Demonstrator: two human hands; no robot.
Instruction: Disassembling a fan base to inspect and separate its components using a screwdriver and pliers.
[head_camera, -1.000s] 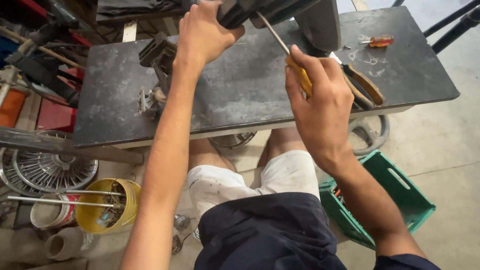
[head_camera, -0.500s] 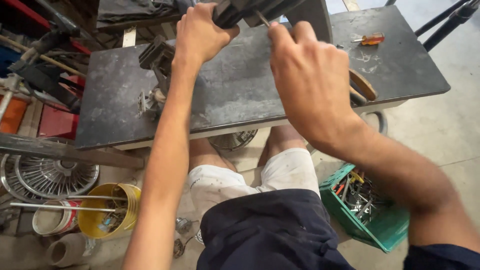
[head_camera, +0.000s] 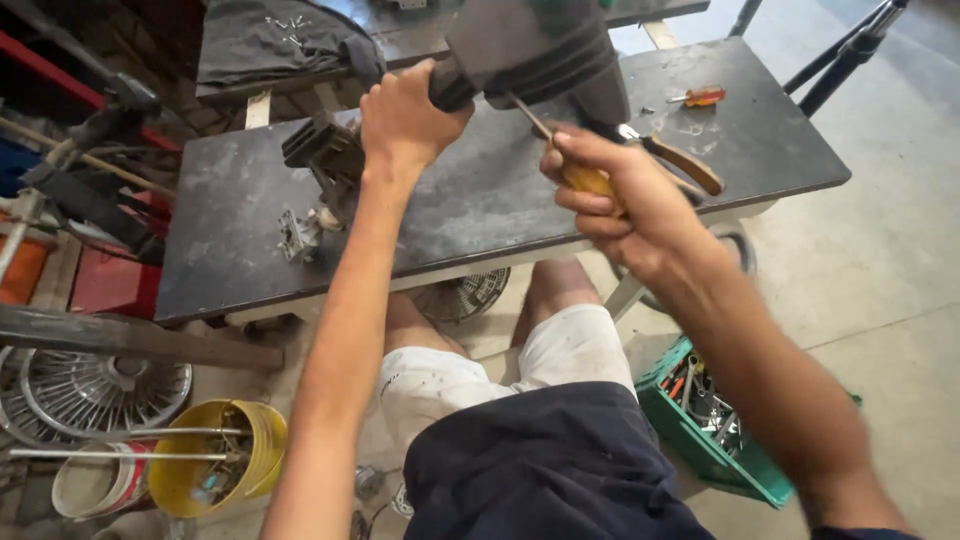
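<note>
A: Nearest the camera, seated lap, white shorts and dark shirt; green crate (head_camera: 700, 440) of small tools on the floor just right of the knee; yellow bucket (head_camera: 215, 470) and a wire fan guard (head_camera: 90, 390) on the floor at left.

B: Right hand?

A: Right hand (head_camera: 630, 205) wrapped tight round the yellow handle of a screwdriver (head_camera: 560, 150); shaft angled up and left, tip touching the underside of the grey motor housing (head_camera: 530, 50).

B: Left hand?

A: Left hand (head_camera: 405, 120) clamped on the housing's dark left end; housing tilted, held above the dark worktable (head_camera: 470, 200).

B: Farther back?

A: Wooden-handled tool (head_camera: 685, 165) on the table just behind the right hand; small orange-handled screwdriver (head_camera: 700, 97) near the far edge; metal bracket (head_camera: 300, 235) on the table left of the left forearm.
</note>
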